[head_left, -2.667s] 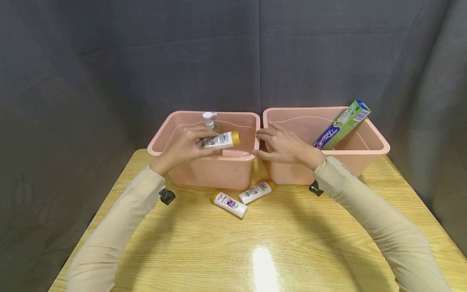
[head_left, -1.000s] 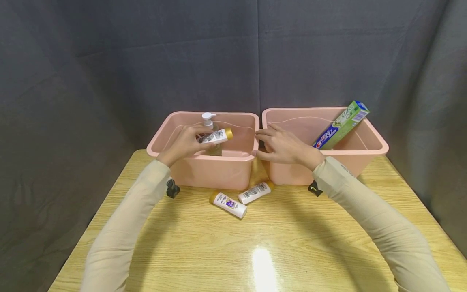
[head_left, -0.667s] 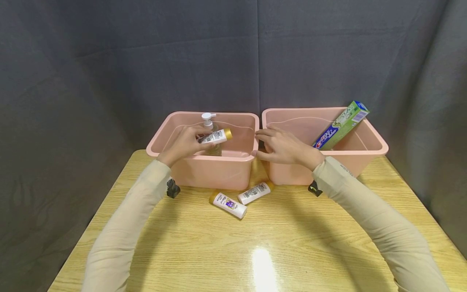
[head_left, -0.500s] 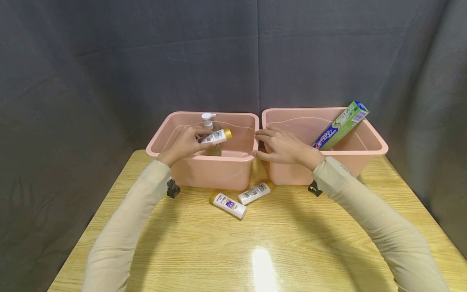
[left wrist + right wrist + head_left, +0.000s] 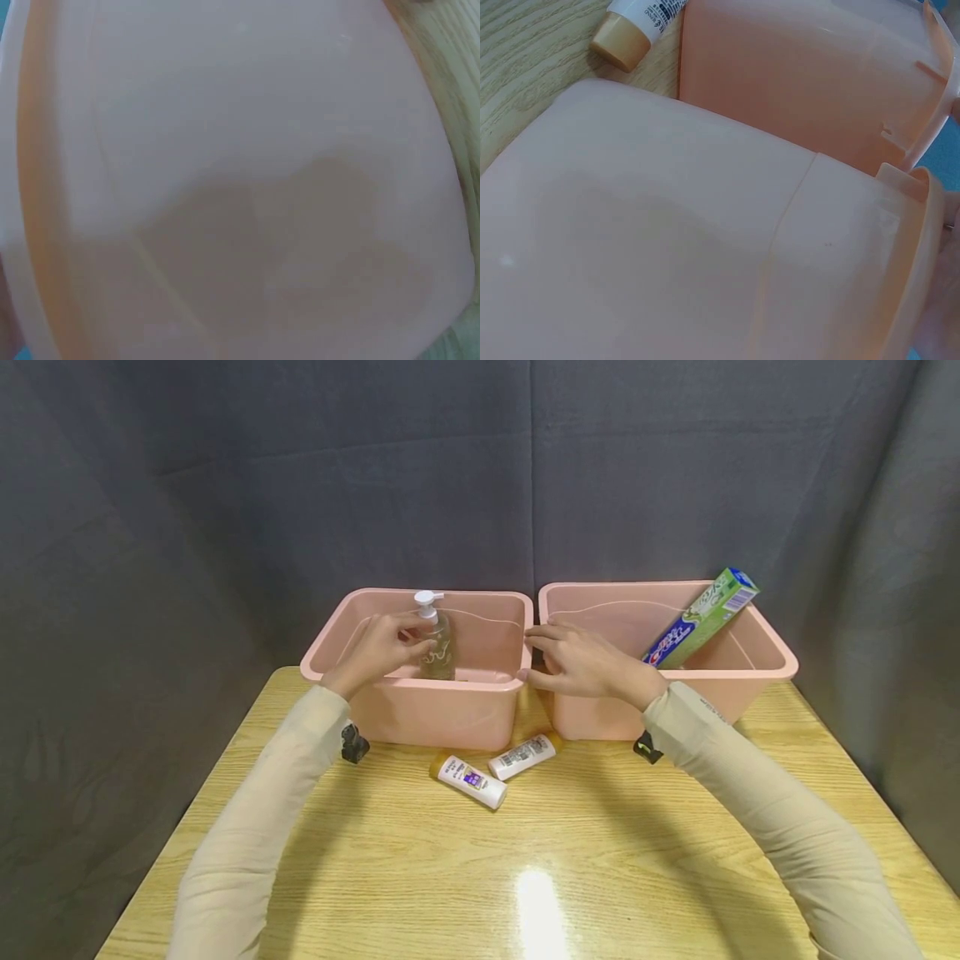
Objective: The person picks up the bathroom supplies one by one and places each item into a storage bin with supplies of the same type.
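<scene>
My left hand [image 5: 375,652] is over the left pink bin [image 5: 427,714], thumb and fingers apart with nothing held between them. Its fingertips overlap a clear pump bottle [image 5: 440,652] with a white pump, upright inside that bin. The white gold-capped bottle from the earlier frames is hidden now. My right hand [image 5: 585,660] lies over the near left corner of the right pink bin [image 5: 622,714], its fingers stretched across to the left bin's rim. On the table in front lie two white gold-capped bottles, one with a purple label [image 5: 472,781] and one back side up [image 5: 525,756].
A green and blue toothpaste box [image 5: 701,618] leans in the right bin, its upper end sticking above the rim. Both bins stand side by side at the back of the wooden table [image 5: 420,877], against a dark grey curtain [image 5: 337,485].
The left hand first moves slightly with the white gold-capped bottle over the left bin, then lets it go, and the bottle drops from sight. The right hand stays put.
</scene>
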The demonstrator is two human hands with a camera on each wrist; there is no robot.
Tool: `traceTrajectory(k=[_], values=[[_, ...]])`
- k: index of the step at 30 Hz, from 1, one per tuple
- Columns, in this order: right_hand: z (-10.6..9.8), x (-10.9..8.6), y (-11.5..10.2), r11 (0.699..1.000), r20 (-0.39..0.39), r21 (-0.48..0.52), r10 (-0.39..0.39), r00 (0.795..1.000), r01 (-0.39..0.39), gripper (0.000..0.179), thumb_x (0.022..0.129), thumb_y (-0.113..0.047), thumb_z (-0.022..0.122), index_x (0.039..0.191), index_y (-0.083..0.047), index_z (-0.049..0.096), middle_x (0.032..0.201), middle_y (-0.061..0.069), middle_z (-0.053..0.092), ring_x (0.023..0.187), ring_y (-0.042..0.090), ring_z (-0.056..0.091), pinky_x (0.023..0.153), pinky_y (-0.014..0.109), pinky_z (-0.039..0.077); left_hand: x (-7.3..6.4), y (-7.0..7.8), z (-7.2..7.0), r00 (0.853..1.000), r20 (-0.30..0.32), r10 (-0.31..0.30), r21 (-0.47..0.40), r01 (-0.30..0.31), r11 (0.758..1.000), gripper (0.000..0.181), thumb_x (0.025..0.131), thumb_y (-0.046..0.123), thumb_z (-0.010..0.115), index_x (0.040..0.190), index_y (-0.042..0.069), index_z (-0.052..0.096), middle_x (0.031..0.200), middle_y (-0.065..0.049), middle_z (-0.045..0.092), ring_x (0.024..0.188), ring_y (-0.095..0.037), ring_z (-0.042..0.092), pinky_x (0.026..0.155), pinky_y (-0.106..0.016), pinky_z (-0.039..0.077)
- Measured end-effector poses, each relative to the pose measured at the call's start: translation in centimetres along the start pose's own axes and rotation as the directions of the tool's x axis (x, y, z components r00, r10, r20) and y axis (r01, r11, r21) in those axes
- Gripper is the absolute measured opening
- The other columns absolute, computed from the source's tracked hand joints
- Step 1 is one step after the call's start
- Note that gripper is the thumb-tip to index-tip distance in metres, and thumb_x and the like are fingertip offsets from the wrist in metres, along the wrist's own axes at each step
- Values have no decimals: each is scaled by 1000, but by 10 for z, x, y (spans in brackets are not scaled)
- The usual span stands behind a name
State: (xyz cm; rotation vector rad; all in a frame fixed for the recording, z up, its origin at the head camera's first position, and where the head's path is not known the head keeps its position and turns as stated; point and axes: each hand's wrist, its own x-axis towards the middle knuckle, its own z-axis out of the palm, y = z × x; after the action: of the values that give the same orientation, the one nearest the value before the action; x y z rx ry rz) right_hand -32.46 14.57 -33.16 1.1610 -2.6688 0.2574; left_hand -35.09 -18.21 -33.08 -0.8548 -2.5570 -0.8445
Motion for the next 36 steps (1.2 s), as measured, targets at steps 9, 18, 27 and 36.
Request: traceTrajectory(k=[9, 18, 27, 36], values=[[0, -1, 0, 1000, 8, 0, 7, 1000, -7, 66, 97, -50, 54, 135, 3, 57, 142, 19, 52, 134, 40, 43, 114, 49, 32, -4, 1, 0, 999, 16, 37, -2, -37, 999, 26, 87, 13, 74, 109, -1, 74, 98, -12, 73, 84, -26, 69, 77, -39, 58], [-1, 0, 0, 1000, 1, 4, -1, 1000, 1, 65, 97, -49, 55, 135, 4, 56, 141, 20, 53, 132, 40, 45, 112, 50, 34, -7, 2, 1, 995, 2, 98, -58, -98, 994, 22, 88, 14, 74, 104, -1, 74, 96, -10, 73, 83, -22, 69, 76, -39, 58], [0, 0, 1, 1000, 4, 5, 3, 1000, -3, 64, 97, -48, 55, 135, 3, 56, 141, 20, 52, 133, 41, 43, 113, 49, 32, -10, 3, 2, 987, -26, 158, -128, -160, 979, 19, 87, 10, 74, 102, -2, 74, 93, -10, 72, 82, -24, 67, 75, -42, 57], [0, 0, 0, 1000, 10, 1, 5, 1000, -5, 64, 97, -48, 54, 135, 3, 56, 141, 20, 52, 134, 40, 43, 115, 48, 30, -14, 10, 4, 986, -24, 167, -137, -169, 976, 20, 86, 11, 76, 102, -1, 74, 94, -10, 72, 83, -27, 67, 75, -41, 57]])
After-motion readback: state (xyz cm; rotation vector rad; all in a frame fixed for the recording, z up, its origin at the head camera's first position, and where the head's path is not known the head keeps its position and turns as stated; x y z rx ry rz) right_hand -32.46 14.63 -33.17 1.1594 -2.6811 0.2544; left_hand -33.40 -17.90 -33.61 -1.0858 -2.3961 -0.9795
